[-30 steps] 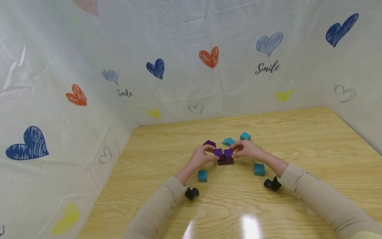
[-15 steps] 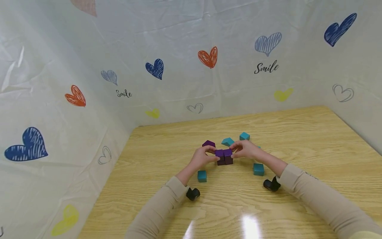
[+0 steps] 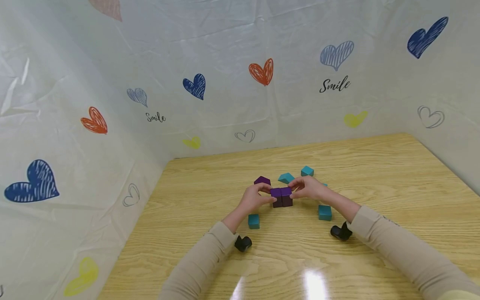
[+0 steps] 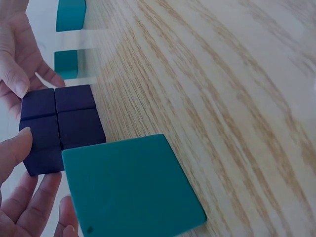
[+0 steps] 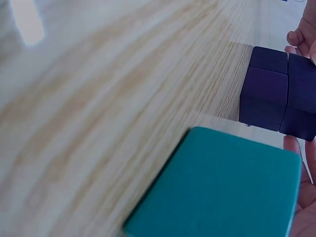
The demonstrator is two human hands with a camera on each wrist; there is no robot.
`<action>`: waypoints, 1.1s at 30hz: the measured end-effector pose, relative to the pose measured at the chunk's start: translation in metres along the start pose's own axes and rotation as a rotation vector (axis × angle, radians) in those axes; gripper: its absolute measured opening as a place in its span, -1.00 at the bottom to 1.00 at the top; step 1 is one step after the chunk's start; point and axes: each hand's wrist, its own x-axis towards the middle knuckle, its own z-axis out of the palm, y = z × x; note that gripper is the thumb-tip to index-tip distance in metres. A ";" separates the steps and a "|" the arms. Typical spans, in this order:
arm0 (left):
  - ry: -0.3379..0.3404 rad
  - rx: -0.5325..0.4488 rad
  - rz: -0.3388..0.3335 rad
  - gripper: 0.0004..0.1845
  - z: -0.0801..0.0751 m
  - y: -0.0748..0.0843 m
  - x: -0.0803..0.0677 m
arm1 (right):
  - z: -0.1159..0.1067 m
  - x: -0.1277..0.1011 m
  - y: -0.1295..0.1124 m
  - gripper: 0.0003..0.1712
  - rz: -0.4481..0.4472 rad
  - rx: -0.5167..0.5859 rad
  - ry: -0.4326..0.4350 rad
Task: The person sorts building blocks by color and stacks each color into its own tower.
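From where I'm standing, in the head view, the left hand (image 3: 252, 198) is pinching the purple blocks (image 3: 282, 197) from their left and the right hand (image 3: 309, 187) from their right, each grip closing to block width, thumb in front, fingers behind. The blocks are standing on the bench (image 3: 210, 183) between the hands, neither lying nearer. In the left wrist view, four faces are meeting two by two, showing no clear long axis, beyond a teal block (image 4: 133, 187). In the right wrist view, the view's edge is cutting off both hands.
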 end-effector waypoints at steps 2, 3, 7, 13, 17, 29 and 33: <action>0.001 0.001 0.000 -0.60 0.000 0.000 0.001 | 0.000 0.000 0.000 -0.56 0.002 -0.003 0.003; 0.001 0.002 0.000 -0.61 0.001 0.000 0.001 | 0.000 0.000 0.000 -0.57 0.002 -0.003 0.005; 0.001 0.003 -0.001 -0.61 0.001 -0.001 0.001 | 0.000 0.000 -0.001 -0.57 0.003 -0.011 0.009; 0.003 0.003 -0.005 -0.61 0.002 -0.002 0.002 | 0.001 -0.001 -0.003 -0.57 0.015 -0.017 0.014; 0.004 -0.002 -0.010 -0.61 0.002 -0.002 0.003 | 0.001 -0.001 -0.003 -0.57 0.020 -0.016 0.014; -0.003 0.015 -0.003 -0.59 0.001 -0.002 0.002 | 0.001 -0.001 -0.003 -0.55 0.013 -0.021 0.016; -0.005 0.046 0.020 -0.56 0.000 -0.002 0.001 | 0.000 -0.002 -0.004 -0.50 0.004 -0.011 0.000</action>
